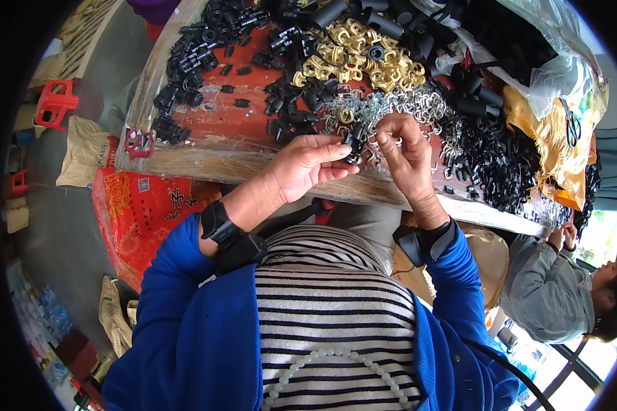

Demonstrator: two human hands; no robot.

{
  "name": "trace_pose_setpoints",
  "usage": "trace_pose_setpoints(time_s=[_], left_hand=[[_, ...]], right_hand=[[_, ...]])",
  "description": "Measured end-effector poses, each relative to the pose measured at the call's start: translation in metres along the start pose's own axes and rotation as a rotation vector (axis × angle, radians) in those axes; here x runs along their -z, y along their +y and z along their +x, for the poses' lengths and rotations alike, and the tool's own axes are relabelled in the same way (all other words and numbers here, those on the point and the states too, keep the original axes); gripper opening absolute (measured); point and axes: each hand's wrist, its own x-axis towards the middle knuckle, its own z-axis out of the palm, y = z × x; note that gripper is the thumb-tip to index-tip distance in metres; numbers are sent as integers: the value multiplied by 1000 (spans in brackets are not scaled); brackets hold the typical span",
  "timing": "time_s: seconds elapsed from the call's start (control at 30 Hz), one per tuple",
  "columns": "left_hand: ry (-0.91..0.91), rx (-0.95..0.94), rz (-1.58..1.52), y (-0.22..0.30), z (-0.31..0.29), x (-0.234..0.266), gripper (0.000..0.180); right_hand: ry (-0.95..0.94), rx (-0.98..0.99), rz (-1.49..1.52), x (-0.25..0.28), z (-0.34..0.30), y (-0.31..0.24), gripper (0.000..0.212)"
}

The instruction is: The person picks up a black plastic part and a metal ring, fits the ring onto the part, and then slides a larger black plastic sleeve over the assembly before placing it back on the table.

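Note:
My left hand (pixel 303 168) grips a small black plastic fitting (pixel 354 142) between thumb and fingers, over the table's near edge. Just right of that fitting is my right hand (pixel 411 161), thumb and forefinger pinched together. Whatever sits in the pinch, if anything, is too small to make out. Beyond my hands lie a heap of silvery bent metal clips (pixel 360 103) and a pile of gold-coloured metal pieces (pixel 363 55). Small black parts (pixel 291 106) are scattered left of the clips.
Black fittings (pixel 199 58) cover the table's (pixel 219 130) far left, and small black pieces (pixel 490 154) its right. Scissors (pixel 570 127) rest on a yellow sack (pixel 545 137). A red bag (pixel 127 212) hangs at left. Another person (pixel 548 291) works at right.

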Motion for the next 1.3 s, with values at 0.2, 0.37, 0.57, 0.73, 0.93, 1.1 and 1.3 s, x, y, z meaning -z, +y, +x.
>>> trace_pose_setpoints(time_s=[0.2,0.37,0.57,0.73,0.93,1.1,1.3], left_hand=[[71,-153,-39,4,-9,11,18],[134,-179,-98,7,-12,8,9],[114,-198,-84,9,-20,11,11],[-1,-157,19,15,-25,-9,15],[-182,-11,75,15,-25,-14,20],[-266,112,126,17,-22,-10,24],[-308,144,93,22,-19,-4,26]], right_hand=[[-138,-7,-844,-25,30,-3,16],[-181,165,-989,-35,28,30,18],[12,-61,-303,-13,30,-9,13],[13,78,11,6,16,-44,15],[-90,270,6,13,6,-62,17],[-144,274,92,14,3,-55,20],[-212,239,181,12,11,-52,22]])
